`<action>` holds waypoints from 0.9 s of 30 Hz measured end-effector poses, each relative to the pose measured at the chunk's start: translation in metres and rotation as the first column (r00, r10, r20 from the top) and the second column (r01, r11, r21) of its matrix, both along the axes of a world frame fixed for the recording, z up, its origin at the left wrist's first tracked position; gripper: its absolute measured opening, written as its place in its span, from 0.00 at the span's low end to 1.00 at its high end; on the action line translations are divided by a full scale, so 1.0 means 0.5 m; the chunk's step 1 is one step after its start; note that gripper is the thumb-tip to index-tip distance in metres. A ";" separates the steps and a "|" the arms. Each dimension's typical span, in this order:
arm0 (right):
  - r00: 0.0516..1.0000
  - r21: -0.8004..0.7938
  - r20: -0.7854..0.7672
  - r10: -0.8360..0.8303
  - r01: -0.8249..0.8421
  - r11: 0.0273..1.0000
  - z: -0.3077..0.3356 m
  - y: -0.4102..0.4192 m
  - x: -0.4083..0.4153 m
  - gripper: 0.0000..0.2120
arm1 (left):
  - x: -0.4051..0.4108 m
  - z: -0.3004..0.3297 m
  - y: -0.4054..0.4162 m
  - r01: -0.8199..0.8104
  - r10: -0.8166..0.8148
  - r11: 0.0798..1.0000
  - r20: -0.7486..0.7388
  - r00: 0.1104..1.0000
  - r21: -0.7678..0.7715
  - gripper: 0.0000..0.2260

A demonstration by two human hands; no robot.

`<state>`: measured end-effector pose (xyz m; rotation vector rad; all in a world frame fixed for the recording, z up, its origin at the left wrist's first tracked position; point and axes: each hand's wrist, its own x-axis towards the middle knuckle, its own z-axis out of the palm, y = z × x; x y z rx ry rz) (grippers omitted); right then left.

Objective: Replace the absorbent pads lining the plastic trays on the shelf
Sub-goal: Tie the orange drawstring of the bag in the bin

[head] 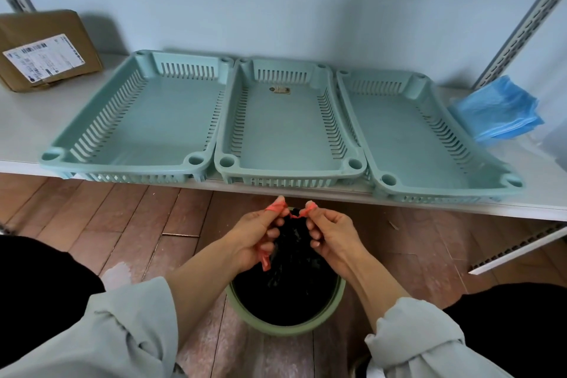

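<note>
Three pale green plastic trays stand side by side on the white shelf: the left tray (92,120), the middle tray (236,120) and the right tray (454,132). All three show bare floors with no pad inside. A folded stack of blue pads (497,110) lies on the shelf right of the trays. Below the shelf edge, my left hand (257,239) and my right hand (334,239) each pinch an end of the red drawstring (295,215) of a black bin bag (291,255). The bag's neck is gathered between them above a green bin (285,328).
A brown cardboard parcel (46,49) with a white label sits at the shelf's far left. Slotted metal uprights (521,24) rise at both back corners. The bin stands on a reddish wood floor between my knees. A white slotted rail (521,252) lies on the floor at right.
</note>
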<state>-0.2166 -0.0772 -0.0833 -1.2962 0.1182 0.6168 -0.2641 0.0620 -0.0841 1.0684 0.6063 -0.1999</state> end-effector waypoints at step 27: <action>0.933 -0.288 -0.082 0.351 -0.360 0.887 0.008 -0.032 0.011 0.03 | -0.025 -0.018 0.010 0.344 -0.631 0.655 0.236 0.739 0.673 0.24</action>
